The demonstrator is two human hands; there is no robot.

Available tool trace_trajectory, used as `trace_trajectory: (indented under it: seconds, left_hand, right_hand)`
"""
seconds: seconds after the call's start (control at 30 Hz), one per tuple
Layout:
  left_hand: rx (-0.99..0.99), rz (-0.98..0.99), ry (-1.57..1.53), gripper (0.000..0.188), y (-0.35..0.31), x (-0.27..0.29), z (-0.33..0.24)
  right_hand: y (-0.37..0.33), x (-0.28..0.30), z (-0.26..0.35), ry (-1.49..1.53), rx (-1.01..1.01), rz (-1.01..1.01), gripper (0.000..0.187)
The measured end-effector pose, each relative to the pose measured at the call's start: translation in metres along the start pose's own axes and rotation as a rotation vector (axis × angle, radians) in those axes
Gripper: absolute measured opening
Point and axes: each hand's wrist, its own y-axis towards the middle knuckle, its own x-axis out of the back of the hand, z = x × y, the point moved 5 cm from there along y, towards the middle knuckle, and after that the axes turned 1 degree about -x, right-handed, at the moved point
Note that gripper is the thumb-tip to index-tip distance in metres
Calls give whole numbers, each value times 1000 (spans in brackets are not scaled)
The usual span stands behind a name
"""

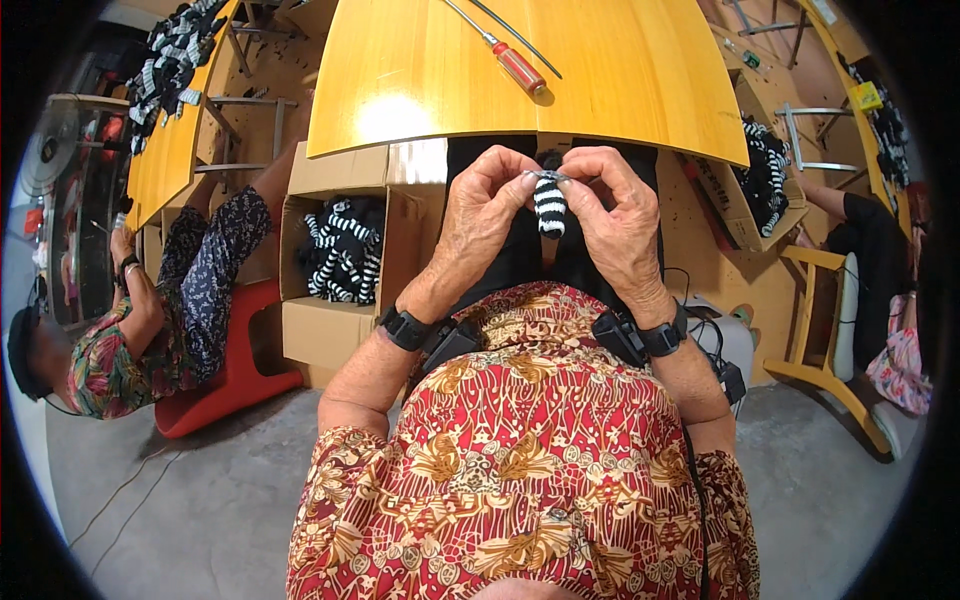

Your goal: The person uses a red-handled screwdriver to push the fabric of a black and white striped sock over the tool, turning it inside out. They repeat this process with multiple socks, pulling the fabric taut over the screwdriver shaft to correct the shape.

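Note:
Between my hands, just off the near edge of the yellow table, hangs a small black-and-white striped knitted piece (551, 207). My left hand (490, 195) is closed, thumb and forefinger pinching the piece's upper left edge. On the other side, my right hand (612, 205) pinches the upper right edge the same way. A dark tuft shows above the piece, between the fingertips. The striped end hangs down over my dark trousers. Whether a small tool is also in the fingers is too small to tell.
A red-handled screwdriver (518, 68) and a thin dark rod (520, 40) lie on the yellow table (420, 95). Open cardboard boxes of striped knitted pieces stand at left (335, 325) and right (735, 205). One co-worker sits on a red chair (225, 370) at left; another person is at far right.

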Motion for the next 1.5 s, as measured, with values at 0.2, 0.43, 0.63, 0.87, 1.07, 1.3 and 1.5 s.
trace_trajectory:
  seconds: [0.2, 0.43, 0.63, 0.87, 1.07, 1.3, 1.5]
  left_hand:
    - [146, -53, -109, 8, -4, 1, 8]
    - [216, -64, -387, 10, -3, -2, 19]
    - [300, 117, -561, 14, -4, -16, 20]
    - [268, 149, -310, 14, -7, -9, 13]
    - [214, -31, -264, 13, -4, -2, 18]
    - [268, -77, -334, 8, -4, 3, 32]
    - [364, 64, -618, 10, -4, -16, 39]
  right_hand:
    - [-6, -6, -11, 351, -245, 113, 3]
    - [-3, -12, -46, 728, -487, 192, 6]
    - [-3, -12, -61, 816, -609, 124, 6]
    - [-4, 0, -48, 722, -506, 191, 5]
    - [-2, -7, -39, 562, -429, 152, 4]
    - [-2, -9, -47, 539, -503, 176, 3]
    - [-3, -12, -76, 689, -633, 139, 6]
